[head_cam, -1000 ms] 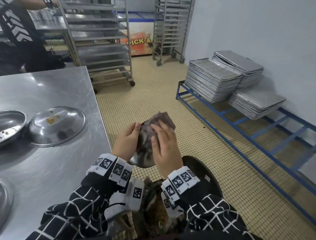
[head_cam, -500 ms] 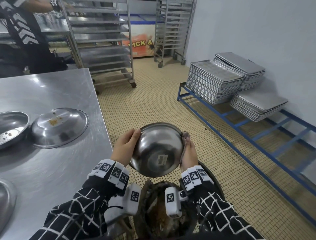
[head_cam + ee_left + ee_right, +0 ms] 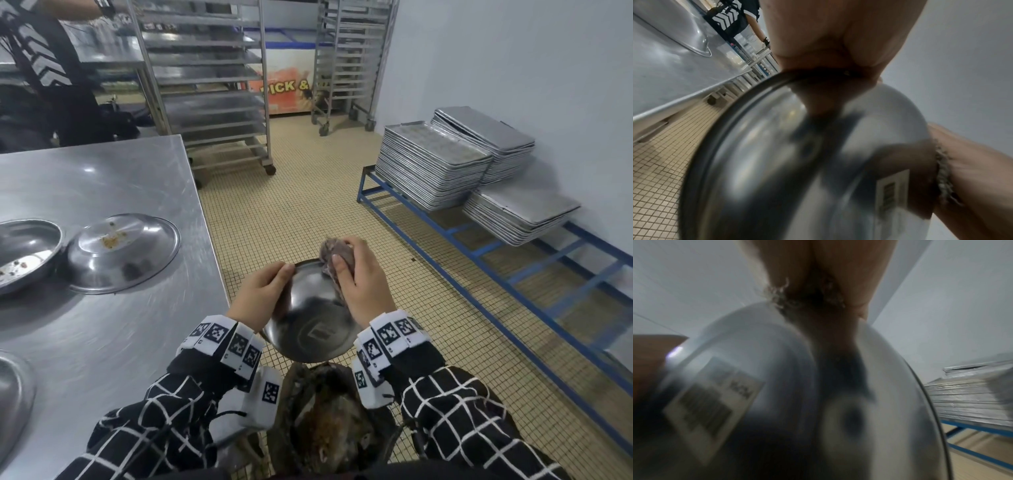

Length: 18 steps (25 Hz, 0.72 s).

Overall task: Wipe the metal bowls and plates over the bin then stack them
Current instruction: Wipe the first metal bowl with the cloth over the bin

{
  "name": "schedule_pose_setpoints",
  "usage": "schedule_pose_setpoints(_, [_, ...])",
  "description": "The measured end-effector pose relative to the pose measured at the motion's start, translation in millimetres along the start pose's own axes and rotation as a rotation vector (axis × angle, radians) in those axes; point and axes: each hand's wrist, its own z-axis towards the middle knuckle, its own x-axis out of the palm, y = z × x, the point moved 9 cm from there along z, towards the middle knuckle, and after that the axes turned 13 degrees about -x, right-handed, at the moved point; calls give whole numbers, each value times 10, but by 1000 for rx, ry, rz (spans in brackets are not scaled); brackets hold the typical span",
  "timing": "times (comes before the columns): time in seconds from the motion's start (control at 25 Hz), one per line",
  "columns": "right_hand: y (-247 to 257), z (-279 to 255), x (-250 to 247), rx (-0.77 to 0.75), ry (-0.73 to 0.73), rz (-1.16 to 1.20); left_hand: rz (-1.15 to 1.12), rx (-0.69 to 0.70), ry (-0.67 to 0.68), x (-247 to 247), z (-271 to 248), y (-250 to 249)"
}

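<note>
A metal bowl (image 3: 310,320) with a label sticker on its base is held tilted, its underside toward me, above the bin (image 3: 329,421). My left hand (image 3: 263,291) grips the bowl's left rim. My right hand (image 3: 356,284) holds a greyish cloth (image 3: 334,250) and presses it on the bowl's upper right side. The left wrist view shows the bowl (image 3: 818,162) filling the picture, with the cloth (image 3: 943,168) at its right. Blurred in the right wrist view are the bowl (image 3: 797,394) and the cloth (image 3: 803,295) under my fingers.
On the steel table (image 3: 102,342) to my left lie an upturned dirty plate (image 3: 121,251), a dirty bowl (image 3: 24,253) and another dish (image 3: 12,404) at the near edge. Stacked trays (image 3: 431,164) sit on a blue rack at the right. Another person (image 3: 44,75) stands far left.
The right hand with the cloth went from over the bowl to its right rim, then back up onto the upper right of the underside. The left hand kept its grip.
</note>
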Motion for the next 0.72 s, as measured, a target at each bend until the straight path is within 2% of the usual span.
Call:
schedule_pose_setpoints(0.08, [189, -49, 38, -106, -82, -20, -39, -16, -62, -72, 9, 9])
schedule_pose_setpoints(0.2, [442, -189, 283, -245, 9, -252, -83, 3, -117, -125, 38, -22])
schedule_pose_setpoints(0.28, [428, -249, 333, -246, 20, -300, -91, 5, -156, -161, 38, -25])
schedule_pose_setpoints(0.32, [357, -253, 286, -191, -16, -243, -110, -2, -173, -181, 33, -17])
schedule_pose_setpoints(0.44, [-118, -319, 117, 161, -161, 52, -175, -1, -204, -250, -14, -38])
schedule_pose_setpoints(0.48, [-223, -371, 103, 227, -161, 99, -188, -3, -211, -278, -24, -46])
schedule_pose_setpoints(0.52, [-245, -407, 92, 228, -145, 105, -192, -6, -223, -311, -18, -45])
schedule_pose_setpoints(0.64, [-18, -416, 137, 70, -98, 93, -158, 8, -245, -345, 12, -55])
schedule_pose_setpoints(0.72, [217, -359, 203, -57, -94, -1, -119, 52, -219, -273, -7, -116])
